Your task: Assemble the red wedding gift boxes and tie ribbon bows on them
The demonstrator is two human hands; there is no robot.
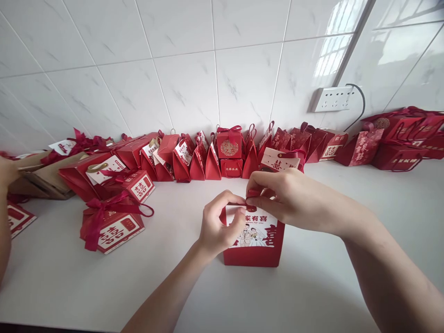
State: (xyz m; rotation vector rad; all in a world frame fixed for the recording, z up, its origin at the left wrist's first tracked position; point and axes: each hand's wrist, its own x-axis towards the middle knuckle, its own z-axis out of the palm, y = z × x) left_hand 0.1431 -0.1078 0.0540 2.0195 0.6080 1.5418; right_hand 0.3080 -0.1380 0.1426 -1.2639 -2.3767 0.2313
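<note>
A red gift box (251, 256) stands upright on the white table in front of me, its white panel printed with a cartoon couple and Chinese characters. My left hand (222, 226) is closed round the box's upper left edge, with thumb and index finger at the top. My right hand (287, 196) pinches a dark red ribbon (255, 192) at the top of the box. The fingers partly hide the ribbon and the box's top edge. Just behind my right hand is a box with a pale top (279, 159).
A row of red gift boxes (182, 159) lines the tiled wall. Two bow-tied boxes (113, 222) sit to the left, near brown open bags (52, 173). More boxes (398, 138) are stacked at right below a power socket (335, 99). Another person's arm (4, 208) reaches in at far left.
</note>
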